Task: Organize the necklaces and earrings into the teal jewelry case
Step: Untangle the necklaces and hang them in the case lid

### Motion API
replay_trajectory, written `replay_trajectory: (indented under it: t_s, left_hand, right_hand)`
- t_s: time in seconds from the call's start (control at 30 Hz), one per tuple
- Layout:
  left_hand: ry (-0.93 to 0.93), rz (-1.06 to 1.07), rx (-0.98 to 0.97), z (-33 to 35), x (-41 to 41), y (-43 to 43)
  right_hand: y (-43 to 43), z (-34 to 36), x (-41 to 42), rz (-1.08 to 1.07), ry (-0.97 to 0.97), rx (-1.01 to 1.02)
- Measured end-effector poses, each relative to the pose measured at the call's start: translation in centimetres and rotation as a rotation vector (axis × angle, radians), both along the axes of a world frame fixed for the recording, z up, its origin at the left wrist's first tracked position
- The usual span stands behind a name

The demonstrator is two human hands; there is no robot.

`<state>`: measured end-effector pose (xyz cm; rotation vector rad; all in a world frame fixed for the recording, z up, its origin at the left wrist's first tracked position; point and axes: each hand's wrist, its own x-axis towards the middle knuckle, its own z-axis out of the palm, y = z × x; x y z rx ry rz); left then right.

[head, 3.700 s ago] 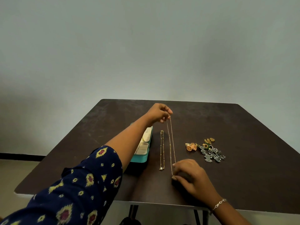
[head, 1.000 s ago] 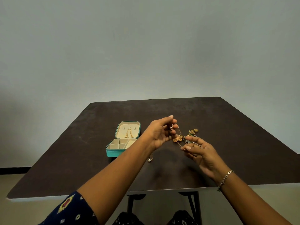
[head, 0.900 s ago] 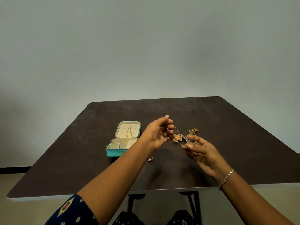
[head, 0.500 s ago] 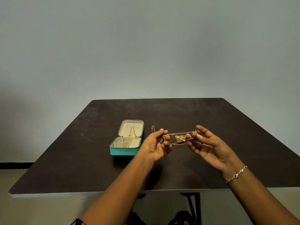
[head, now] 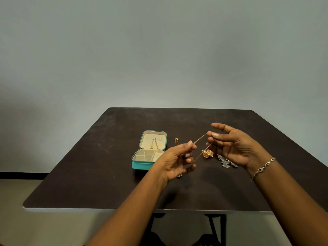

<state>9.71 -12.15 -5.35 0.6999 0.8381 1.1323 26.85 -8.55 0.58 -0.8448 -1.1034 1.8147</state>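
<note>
On the dark counter (head: 106,174) the open teal jewelry case (head: 142,165) sits centre-left. The left hand (head: 174,161) and right hand (head: 234,148) each pinch the thin gold necklace (head: 200,138), stretched just right of the case above the gold earrings (head: 207,153). Next, I judge, it goes left to the lid, kept untangled. Half a second ago it was level; now it slants up rightward.

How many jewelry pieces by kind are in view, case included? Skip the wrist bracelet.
Open teal jewelry case: 1
Gold chains: 3 (gold chain in the lid, beaded gold chain beside the case, thin gold chain pinched by left hand and right hand)
Earring clusters: 2 (orange-gold earrings, silver earrings); singles too small to count
Total: 6
</note>
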Motion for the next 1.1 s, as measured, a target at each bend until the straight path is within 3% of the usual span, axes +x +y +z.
replay_trajectory:
  t_s: [0.37, 0.57, 0.63, 0.77, 0.9, 1.1]
  left_hand:
    - [-0.252, 0.179, -0.007, 0.6, -2.9, 0.3]
    - [-0.194, 0.211, -0.026, 0.3, -3.4, 0.2]
    - [-0.097, 0.208, -0.012, 0.5, -3.8, 0.4]
    - [0.292, 0.194, 0.08, 1.5, -5.1, 0.6]
    - [0.575, 0.369, 0.154, 2.2, -8.2, 1.9]
    - [0.845, 0.616, -0.03, -1.4, -13.7, 5.3]
  right_hand:
    - [0.1, 0.5, -1.7, 0.066, -0.194, 0.054]
    - [0.7, 2.5, -3.7, 0.114, -0.249, 0.143]
    - [1.0, 3.4, -4.4, 0.126, -0.271, 0.184]
    - [2.2, 4.5, -5.2, 0.134, -0.324, 0.247]
    - [3.4, 5.1, -5.3, 0.129, -0.405, 0.272]
    - [4.6, 5.0, -5.3, 0.109, -0.456, 0.276]
